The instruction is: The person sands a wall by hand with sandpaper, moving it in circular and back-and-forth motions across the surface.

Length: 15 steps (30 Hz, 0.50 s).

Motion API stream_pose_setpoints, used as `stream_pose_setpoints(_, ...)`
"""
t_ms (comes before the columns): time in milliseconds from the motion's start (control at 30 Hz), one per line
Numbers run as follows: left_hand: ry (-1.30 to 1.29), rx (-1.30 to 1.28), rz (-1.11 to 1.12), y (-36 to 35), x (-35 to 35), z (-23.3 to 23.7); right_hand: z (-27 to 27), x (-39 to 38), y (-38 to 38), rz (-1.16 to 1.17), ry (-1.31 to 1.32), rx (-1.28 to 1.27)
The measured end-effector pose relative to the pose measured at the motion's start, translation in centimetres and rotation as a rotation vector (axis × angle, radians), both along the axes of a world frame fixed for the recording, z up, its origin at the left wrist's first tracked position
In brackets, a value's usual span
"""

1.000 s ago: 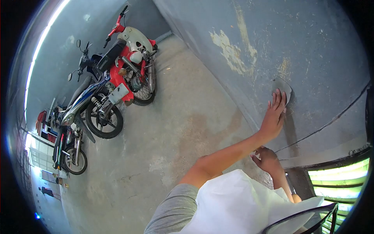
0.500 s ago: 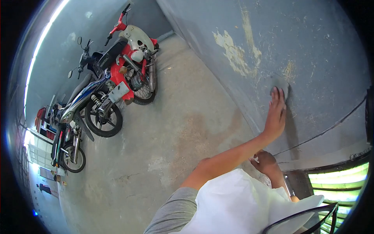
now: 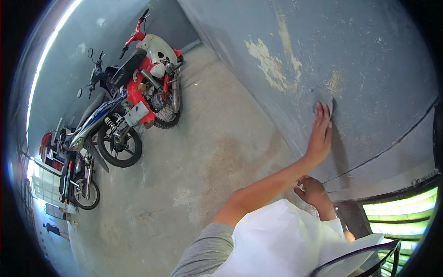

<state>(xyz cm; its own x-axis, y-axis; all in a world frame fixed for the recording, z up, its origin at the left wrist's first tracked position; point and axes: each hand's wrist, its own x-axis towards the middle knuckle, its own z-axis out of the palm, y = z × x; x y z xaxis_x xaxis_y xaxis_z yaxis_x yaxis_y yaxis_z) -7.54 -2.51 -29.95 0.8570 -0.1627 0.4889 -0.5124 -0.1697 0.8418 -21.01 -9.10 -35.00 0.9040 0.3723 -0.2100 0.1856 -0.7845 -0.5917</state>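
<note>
My left hand (image 3: 320,134) reaches up to the grey wall (image 3: 378,69), fingers extended. Beneath its fingertips is a flat grey piece (image 3: 324,97) that looks like sandpaper, pressed against the painted surface. The palm side and the lower part of the piece are hidden. Lower down, my right hand (image 3: 317,195) is held near my body with its fingers curled. Whatever it may hold cannot be made out. Just above the grey piece, the wall has a scuffed yellowish spot (image 3: 334,82).
A larger peeled patch (image 3: 267,62) marks the wall. Across the concrete floor (image 3: 189,152) stand a red motorbike (image 3: 150,83), a blue-and-silver one (image 3: 115,124) and another (image 3: 83,182). A slatted window (image 3: 401,217) is at lower right. A person (image 3: 54,229) appears far off at left.
The whole view has shifted a little, moving the wall marks and left hand leftward in the picture. My left hand stays on the grey piece at about the same part of the wall.
</note>
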Motion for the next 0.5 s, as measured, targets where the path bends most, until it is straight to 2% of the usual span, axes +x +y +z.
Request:
stream_pose_setpoints(67, -0.004, -0.041, 0.013, 0.3, 0.6, 0.1, 0.2, 0.1, 0.0, 0.028, -0.012, 0.119)
stream_pose_setpoints(167, -0.009, -0.011, 0.005, -1.7, -1.9, -0.1, -1.5, -0.3, -0.5, 0.049, -0.142, 0.033)
stream_pose_setpoints(300, 0.084, 0.073, 0.001, -0.9, -2.0, 1.5, -2.4, 0.0, -0.6, 0.041, -0.123, -0.019)
stream_pose_setpoints(367, 0.049, 0.02, 0.052, -0.2, -0.4, 1.4, -1.5, 0.3, -0.2, 0.046, -0.016, 0.068)
stream_pose_setpoints(500, 0.001, -0.065, 0.044, -0.2, 0.5, 0.4, -1.1, 0.3, -0.2, 0.053, -0.013, 0.099)
